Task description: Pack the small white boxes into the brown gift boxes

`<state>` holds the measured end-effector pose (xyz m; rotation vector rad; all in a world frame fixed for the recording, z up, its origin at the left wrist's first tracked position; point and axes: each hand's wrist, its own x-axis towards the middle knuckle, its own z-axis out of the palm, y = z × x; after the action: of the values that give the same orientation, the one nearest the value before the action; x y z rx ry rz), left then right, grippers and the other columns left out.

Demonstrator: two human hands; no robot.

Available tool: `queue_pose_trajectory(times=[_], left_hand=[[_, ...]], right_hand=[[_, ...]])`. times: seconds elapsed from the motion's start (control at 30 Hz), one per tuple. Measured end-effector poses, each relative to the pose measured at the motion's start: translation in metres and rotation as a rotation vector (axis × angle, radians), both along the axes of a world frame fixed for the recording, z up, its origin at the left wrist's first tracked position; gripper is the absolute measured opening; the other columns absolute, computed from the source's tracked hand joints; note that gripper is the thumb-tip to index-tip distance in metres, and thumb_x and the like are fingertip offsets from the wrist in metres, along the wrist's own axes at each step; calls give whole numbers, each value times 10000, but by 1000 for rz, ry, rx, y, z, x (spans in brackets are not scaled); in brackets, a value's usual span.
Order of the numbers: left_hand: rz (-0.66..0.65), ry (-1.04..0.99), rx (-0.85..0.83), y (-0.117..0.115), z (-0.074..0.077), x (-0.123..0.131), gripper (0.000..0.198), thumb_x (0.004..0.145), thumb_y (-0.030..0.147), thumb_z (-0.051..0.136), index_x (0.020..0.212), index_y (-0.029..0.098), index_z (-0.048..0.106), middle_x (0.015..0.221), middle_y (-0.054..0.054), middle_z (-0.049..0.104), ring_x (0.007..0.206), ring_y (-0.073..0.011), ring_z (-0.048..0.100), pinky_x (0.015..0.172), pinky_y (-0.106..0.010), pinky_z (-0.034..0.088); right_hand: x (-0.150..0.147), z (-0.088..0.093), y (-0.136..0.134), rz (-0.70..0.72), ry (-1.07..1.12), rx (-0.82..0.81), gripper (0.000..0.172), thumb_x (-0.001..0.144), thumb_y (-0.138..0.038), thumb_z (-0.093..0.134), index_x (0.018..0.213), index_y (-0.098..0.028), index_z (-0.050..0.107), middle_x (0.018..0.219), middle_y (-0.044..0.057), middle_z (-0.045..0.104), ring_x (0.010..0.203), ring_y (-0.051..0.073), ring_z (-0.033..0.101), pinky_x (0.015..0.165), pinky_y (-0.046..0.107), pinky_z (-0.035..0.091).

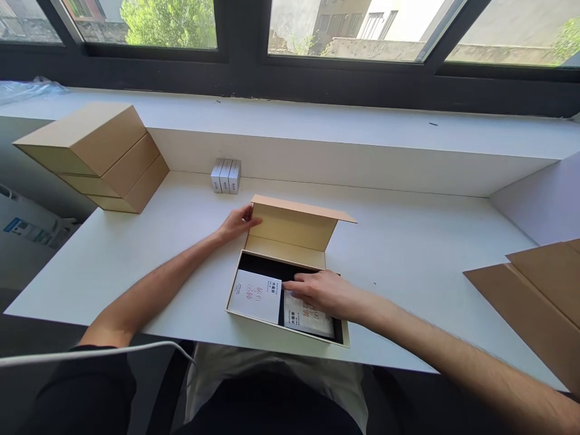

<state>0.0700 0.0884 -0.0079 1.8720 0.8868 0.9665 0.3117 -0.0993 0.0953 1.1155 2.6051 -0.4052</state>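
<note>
A tan gift box (290, 339) stands on the white table with its hinged lid (294, 225) raised. My left hand (239, 222) pinches the lid's left edge between thumb and fingers. Inside the black-lined tray, a white printed carton (256, 296) fills the left part. Beside it on the right lies a paler printed packet (308, 317), partly covered by my right hand (322, 291). The fingers of that hand stretch left over the packet, tips close to the white carton's right edge. Its palm side is hidden.
Three small white cartons (225, 176) stand side by side near the table's back wall. Stacked tan boxes (109, 157) are at the left rear. Brown cardboard (534, 302) lies at the right edge. A white cable (113, 351) crosses the lower left.
</note>
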Motion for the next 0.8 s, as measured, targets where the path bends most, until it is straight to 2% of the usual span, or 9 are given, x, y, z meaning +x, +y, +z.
queue_pose_trajectory(times=[0.3,0.43,0.53,0.67,0.8], left_hand=[[14,26,-11,-3,3,-1,302,815,460,685,895,184,594,825,-8,638,752,-142,572,713,-262,470],[2,25,-8,-3,5,-1,279,826,438,673,898,180,594,838,-13,641,763,-142,573,725,-265,474],[-25,8,-30,-4,6,-2,268,826,422,671,909,180,589,833,-6,625,751,-135,560,723,-263,467],[-5,10,-26,-5,6,-2,274,818,434,676,875,187,571,794,12,590,726,-126,529,701,-255,445],[-3,5,-25,-4,6,0,301,805,457,683,835,191,547,751,24,561,699,-121,509,677,-252,426]], right_hand=[[-5,0,1,5,14,-2,218,914,-112,471,967,-242,638,801,4,606,572,112,511,504,267,196],[-2,-1,-4,95,27,61,298,923,-102,449,1073,-269,645,813,-1,595,527,101,457,499,286,189],[-1,-1,-6,162,34,65,325,905,-70,441,1042,-273,655,831,-4,602,531,95,452,503,287,182],[-3,2,-4,154,46,22,267,933,-101,448,967,-256,662,836,-1,615,550,94,474,503,271,173],[-4,4,-4,128,82,25,259,1019,-231,417,1040,-260,673,820,9,636,580,111,525,519,274,203]])
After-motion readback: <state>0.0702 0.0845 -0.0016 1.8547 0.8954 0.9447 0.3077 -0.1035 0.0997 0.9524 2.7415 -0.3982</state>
